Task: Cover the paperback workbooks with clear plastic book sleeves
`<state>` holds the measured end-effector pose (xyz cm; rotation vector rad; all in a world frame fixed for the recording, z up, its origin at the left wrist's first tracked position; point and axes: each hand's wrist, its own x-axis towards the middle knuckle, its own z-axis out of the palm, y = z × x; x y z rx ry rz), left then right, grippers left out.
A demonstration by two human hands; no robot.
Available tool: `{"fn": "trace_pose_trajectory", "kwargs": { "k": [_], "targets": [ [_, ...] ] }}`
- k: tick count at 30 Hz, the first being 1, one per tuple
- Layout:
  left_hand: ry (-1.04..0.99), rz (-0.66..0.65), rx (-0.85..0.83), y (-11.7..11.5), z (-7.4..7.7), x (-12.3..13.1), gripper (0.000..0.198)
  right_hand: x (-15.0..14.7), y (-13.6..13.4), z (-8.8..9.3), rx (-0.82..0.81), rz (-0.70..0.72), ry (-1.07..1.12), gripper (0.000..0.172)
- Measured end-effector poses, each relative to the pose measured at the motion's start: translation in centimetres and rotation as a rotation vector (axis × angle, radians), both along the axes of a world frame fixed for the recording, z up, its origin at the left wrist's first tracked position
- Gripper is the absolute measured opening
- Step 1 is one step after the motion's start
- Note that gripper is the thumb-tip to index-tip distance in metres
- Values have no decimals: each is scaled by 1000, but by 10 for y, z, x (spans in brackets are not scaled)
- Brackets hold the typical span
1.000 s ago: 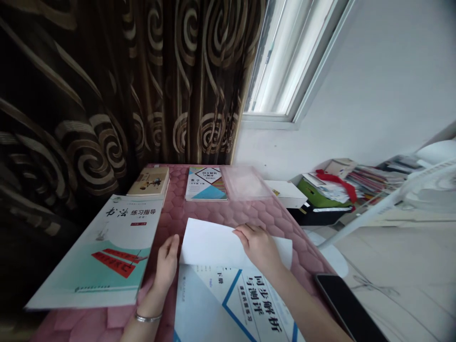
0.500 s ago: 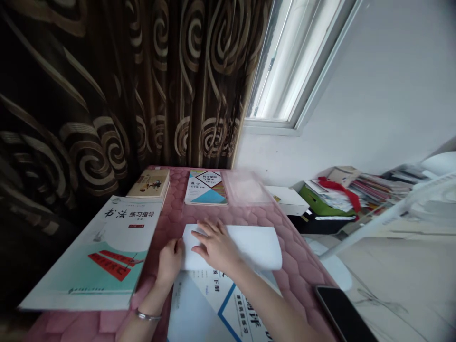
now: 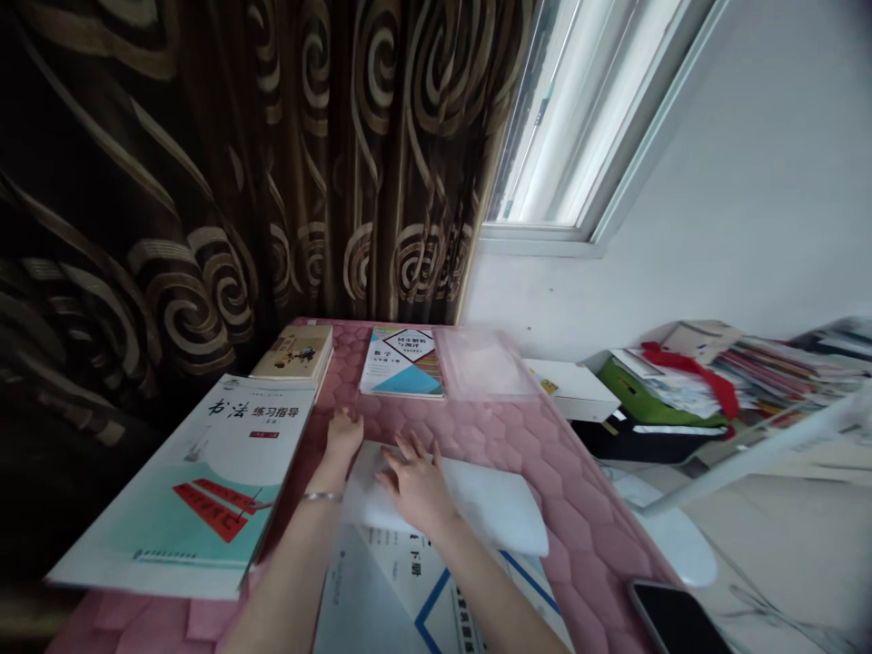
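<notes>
A workbook with a white and blue cover lies before me, partly hidden by my forearms. Across its upper part lies a white sheet, folded over and bulging at the right end. My right hand rests on this sheet with its fingers spread. Just past the sheet's upper left corner is my left hand, its fingers curled in. Whether anything is between those fingers is hidden. Left of it lies a large calligraphy book.
A small tan book, a maths workbook and a clear plastic sheet lie at the back of the pink quilted tablecloth. A phone is at the right edge. Beyond stand a white box and piled papers.
My left hand has left the sheet's left edge and moved forward past its corner. My right hand stays spread on the sheet, which now lies more slanted. The view has shifted slightly.
</notes>
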<state>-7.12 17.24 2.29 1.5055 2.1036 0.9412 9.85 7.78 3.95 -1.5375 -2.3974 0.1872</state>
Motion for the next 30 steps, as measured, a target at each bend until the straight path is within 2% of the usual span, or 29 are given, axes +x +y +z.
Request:
{"fn": "trace_pose_trajectory", "kwargs": {
  "k": [4, 7, 12, 18, 20, 25, 30],
  "targets": [
    [-84, 17, -162, 34, 6, 9, 35, 2, 3, -1, -5, -22, -16, 42],
    [-153, -2, -169, 35, 9, 9, 17, 5, 7, 0, 7, -64, -13, 44],
    [-301, -11, -18, 8, 11, 2, 14, 5, 6, 2, 40, -100, 13, 44],
    [-531, -45, 72, -35, 6, -5, 22, -6, -8, 5, -14, 8, 19, 45],
    [-659, -97, 55, -45, 6, -8, 31, -10, -14, 5, -48, 35, 10, 48],
    [-1129, -273, -1, -60, 12, -14, 49, -18, -25, 3, -108, 55, 6, 54],
    [-1179, -400, 27, -64, 14, -15, 65, -22, -27, 1, -112, 90, 30, 60]
  ]
}}
